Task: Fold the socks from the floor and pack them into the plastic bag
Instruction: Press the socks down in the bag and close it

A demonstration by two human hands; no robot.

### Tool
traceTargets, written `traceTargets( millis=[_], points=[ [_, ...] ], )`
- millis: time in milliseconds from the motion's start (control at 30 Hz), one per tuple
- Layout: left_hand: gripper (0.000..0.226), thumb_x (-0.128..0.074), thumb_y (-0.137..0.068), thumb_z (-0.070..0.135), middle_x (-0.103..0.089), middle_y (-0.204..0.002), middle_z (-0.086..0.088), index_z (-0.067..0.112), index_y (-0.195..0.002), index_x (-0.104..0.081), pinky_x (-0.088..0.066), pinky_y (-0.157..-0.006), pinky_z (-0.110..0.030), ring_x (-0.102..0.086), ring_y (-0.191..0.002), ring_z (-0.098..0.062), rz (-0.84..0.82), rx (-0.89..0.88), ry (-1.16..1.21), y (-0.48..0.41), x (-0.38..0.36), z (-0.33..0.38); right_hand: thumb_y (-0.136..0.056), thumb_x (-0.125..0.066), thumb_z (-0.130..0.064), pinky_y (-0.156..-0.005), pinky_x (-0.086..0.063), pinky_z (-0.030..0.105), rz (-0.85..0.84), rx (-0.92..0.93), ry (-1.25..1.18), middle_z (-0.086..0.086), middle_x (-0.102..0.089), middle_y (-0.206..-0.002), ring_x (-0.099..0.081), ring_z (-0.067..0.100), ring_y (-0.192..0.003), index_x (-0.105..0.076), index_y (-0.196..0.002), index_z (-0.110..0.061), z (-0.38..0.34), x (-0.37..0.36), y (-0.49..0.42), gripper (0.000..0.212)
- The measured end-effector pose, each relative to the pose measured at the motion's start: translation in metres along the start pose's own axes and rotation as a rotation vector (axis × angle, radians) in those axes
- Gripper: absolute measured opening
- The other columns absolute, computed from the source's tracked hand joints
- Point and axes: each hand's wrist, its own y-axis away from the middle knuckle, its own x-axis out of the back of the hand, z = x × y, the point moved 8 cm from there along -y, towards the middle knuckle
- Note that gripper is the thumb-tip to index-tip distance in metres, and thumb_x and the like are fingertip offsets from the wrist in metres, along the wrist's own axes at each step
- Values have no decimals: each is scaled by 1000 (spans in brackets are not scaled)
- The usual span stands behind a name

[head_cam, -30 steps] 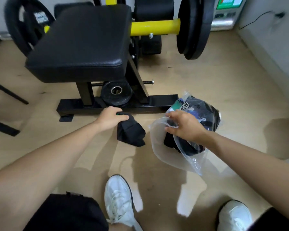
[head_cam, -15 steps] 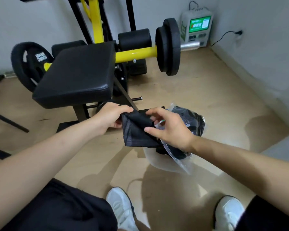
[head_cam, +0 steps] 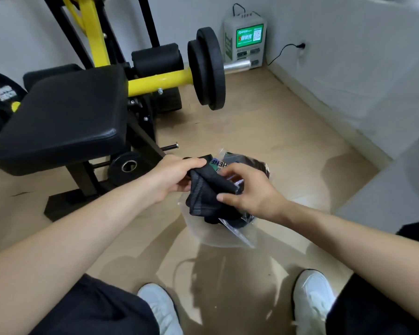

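Compared with half a second ago, the left hand (head_cam: 172,177) and right hand (head_cam: 249,191) sit closer on the black sock (head_cam: 203,198), bunching it above the plastic bag (head_cam: 211,234). Left fingers curl round its 10 o'clock corner; right thumb and fingers pinch its 3 o'clock edge. Dark socks (head_cam: 249,165) already lie in the bag; this one seems half-folded, still outside. Open floor (head_cam: 288,146) lies at 1 o'clock; the bench frame (head_cam: 143,139) crowds 10 o'clock.

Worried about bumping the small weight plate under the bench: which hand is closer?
Left. The left hand grips the sock just right of the small weight plate; the right hand pinches the sock farther right, over the plastic bag.
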Motion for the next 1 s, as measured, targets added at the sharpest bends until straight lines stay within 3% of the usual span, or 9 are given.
traceTargets(
  millis=[100, 233, 367, 500, 633, 733, 800, 867, 1000],
  points=[
    [38, -76, -87, 37, -78, -97, -8, 6, -110, -74, -60, -78, -30, -72, -89, -20, 15, -15, -26, -3, -3, -3, -85, -75, -16, -66, -47, 28, 44, -56, -177, -12, -64, -74, -56, 6, -65, -67, -89, -23, 13, 10, -2, 11],
    [47, -69, -84, 62, -79, -95, 1, 19, -100, -77, -56, -97, -39, -73, -97, -19, -64, -18, -104, -2, -18, -8, -87, -72, -17, -60, -45, 25, 101, -72, -344, 1, -63, -72, -55, 10, -65, -66, -88, -15, 15, 34, -2, 6],
    [73, -55, -75, 84, -78, -105, 1, 21, -108, -70, -52, -101, -40, -73, -102, -18, -255, -67, -121, 5, -40, -6, -94, -64, -6, -59, -45, 16, 134, -111, -495, -8, -65, -71, -60, 2, -65, -64, -93, -9, 14, 55, -7, 3],
    [66, -79, -62, 61, -75, -111, 5, 30, -119, -66, -48, -104, -30, -70, -106, -8, -312, -190, -285, 14, -59, -6, -96, -60, -4, -63, -52, 17, 180, -151, -600, -5, -72, -83, -69, 6, -75, -67, -102, -11, 13, 78, -8, 11],
    [57, -92, -70, 30, -73, -112, -1, 22, -120, -65, -54, -86, -18, -69, -94, -6, -267, -278, -266, 15, -71, -14, -94, -63, -7, -67, -53, 21, 238, -107, -544, 1, -73, -89, -70, 12, -80, -71, -100, -12, 4, 99, -7, 11],
    [35, -87, -78, 24, -76, -100, 11, 25, -108, -69, -52, -82, -21, -69, -87, -3, -287, -339, -351, 10, -83, -22, -95, -62, -6, -64, -52, 19, 249, -99, -565, 1, -73, -87, -70, 11, -77, -71, -103, -8, 2, 107, -4, 12],
    [16, -81, -85, 21, -65, -69, 28, 27, -84, -66, -44, -68, -15, -58, -64, 5, -252, -359, -455, 7, -85, -25, -96, -60, -5, -67, -54, 20, 252, -97, -569, 3, -74, -91, -71, 13, -80, -70, -107, -5, 0, 114, -2, 15],
    [34, -75, -90, 20, -48, -50, 21, 25, -66, -52, -33, -58, -17, -42, -51, 0, -214, -364, -493, 1, -82, -28, -97, -59, -6, -71, -56, 23, 279, -105, -549, 5, -73, -94, -70, 14, -82, -69, -109, -5, 4, 128, -1, 16],
    [32, -67, -97, 25, -34, -56, 7, 14, -74, -47, -25, -62, -32, -28, -58, -10, -195, -343, -474, -9, -60, -30, -99, -58, -14, -81, -59, 32, 314, -187, -417, 8, -73, -100, -71, 17, -87, -70, -109, -8, 31, 154, 0, 16]
  ],
)
